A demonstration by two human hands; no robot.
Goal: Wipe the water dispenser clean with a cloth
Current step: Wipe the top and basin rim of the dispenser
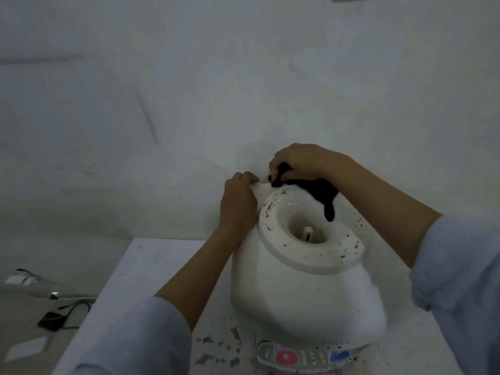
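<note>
No legible text, brand, number or sign appears anywhere in the view. The water dispenser [305, 288] carries a red tap marking [286, 357] and a blue tap marking [339, 355] at its front; neither shows readable lettering.

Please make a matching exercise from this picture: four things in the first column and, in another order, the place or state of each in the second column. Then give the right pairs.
Things:
1. black cloth
2. left hand
3. red tap button
4. top ring of the water dispenser

Places or states:
A. speckled with brown spots
B. low at the front, beside the blue button
C. gripped by the right hand at the back rim
D. resting against the dispenser's side

Pairs: 1-C, 2-D, 3-B, 4-A
</note>
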